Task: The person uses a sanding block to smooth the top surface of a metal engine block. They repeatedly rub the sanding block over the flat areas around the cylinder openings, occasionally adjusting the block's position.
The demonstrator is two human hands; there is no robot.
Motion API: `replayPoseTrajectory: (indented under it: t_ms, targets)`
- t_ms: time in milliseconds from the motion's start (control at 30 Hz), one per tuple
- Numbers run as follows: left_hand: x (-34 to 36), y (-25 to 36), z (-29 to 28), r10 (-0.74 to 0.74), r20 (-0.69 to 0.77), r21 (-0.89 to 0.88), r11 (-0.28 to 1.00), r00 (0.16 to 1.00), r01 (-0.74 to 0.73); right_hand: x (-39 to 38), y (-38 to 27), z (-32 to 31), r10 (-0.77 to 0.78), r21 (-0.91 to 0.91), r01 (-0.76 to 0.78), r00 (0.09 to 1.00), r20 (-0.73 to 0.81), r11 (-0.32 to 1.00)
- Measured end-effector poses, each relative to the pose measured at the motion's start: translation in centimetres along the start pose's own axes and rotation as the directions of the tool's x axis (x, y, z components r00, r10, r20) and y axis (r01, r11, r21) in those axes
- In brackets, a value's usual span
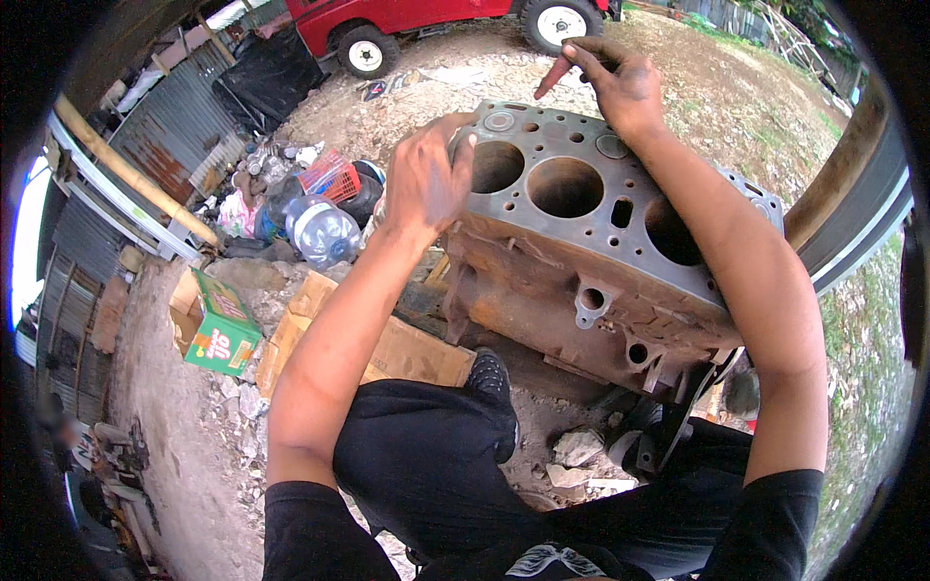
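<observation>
A rust-brown engine block (542, 281) stands in front of me, its grey machined top face up. Large round cylinder bores (566, 187) and smaller holes open in that face. My left hand (426, 179) is on the block's left end, fingers bent over the corner and thumb at the top edge; part of its grip is hidden. Raised above the far edge of the top is my right hand (625, 87), apart from the metal. One finger stretches out down to the left, the others are partly curled, and I see nothing held. Both hands have dark smudges.
Cardboard (417, 349) and a green carton (215, 324) lie to the left. Beyond them are a clear plastic bottle (325, 232), a red crate (329, 177) and rubbish. Stones (578, 446) lie below the block. A red vehicle (417, 15) stands at the back; a post (843, 165) rises at right.
</observation>
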State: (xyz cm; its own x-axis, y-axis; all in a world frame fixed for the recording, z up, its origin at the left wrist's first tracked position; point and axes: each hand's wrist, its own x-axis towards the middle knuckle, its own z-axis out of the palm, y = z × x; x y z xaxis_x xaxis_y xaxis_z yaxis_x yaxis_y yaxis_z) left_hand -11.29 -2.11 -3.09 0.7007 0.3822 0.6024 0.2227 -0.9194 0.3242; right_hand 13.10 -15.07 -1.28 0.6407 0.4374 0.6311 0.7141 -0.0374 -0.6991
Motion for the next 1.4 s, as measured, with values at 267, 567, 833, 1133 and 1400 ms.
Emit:
replayPoseTrajectory:
  t_ms: [267,567,833,1133,1400]
  targets:
    - [6.4,0.8,5.3,-0.073,0.05,-0.625,0.775,0.996,0.089,0.1,0.0,1.2,-0.009,0.232,-0.031,0.986,0.169,0.972]
    - [5.5,1.5,5.5,-0.119,0.181,-0.764,0.608,0.976,0.216,-0.6,-1.3,0.4,0.008,0.237,-0.092,0.942,0.336,0.967]
    - [5.4,1.4,5.3,-0.16,0.192,-0.875,0.418,0.968,0.243,-0.2,-0.3,0.3,-0.061,0.228,-0.049,0.891,0.451,0.972]
    - [5.1,0.6,4.6,-0.093,0.314,-0.906,0.268,0.945,0.327,0.5,0.3,-0.1,-0.05,0.368,-0.227,0.791,0.61,0.902]
    - [4.8,0.4,4.1,-0.11,0.333,-0.917,0.195,0.936,0.349,0.6,0.1,0.2,-0.047,0.356,-0.267,0.738,0.673,0.896]
